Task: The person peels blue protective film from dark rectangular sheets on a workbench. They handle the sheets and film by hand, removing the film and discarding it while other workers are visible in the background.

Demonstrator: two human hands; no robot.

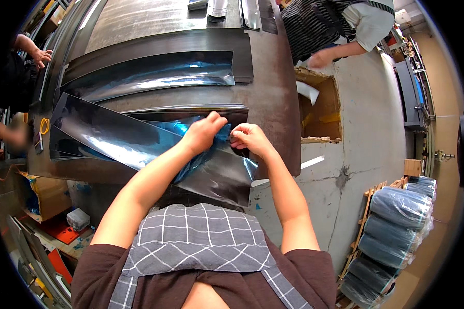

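Observation:
A long, shiny dark sheet (219, 177) lies slantwise across the near edge of the table, its right end sticking out over the edge toward me. Crumpled blue film (193, 166) is partly lifted off it and bunches beneath my left hand. My left hand (206, 133) is closed, gripping the gathered film. Just to its right, my right hand (250, 140) pinches with thumb and fingers where the film reaches its fingertips; the exact edge held is small. Under the slanted sheet and beyond it lie more stacked sheets (237, 109).
Farther back on the dark table (276, 103) rests a curved glossy sheet (154, 77). Yellow-handled scissors (45, 126) lie at the left. A cardboard box (331, 105) stands right of the table, beside a co-worker (319, 26). Wrapped rolls (399, 206) sit on pallets. Another person's hand (40, 55) is at left.

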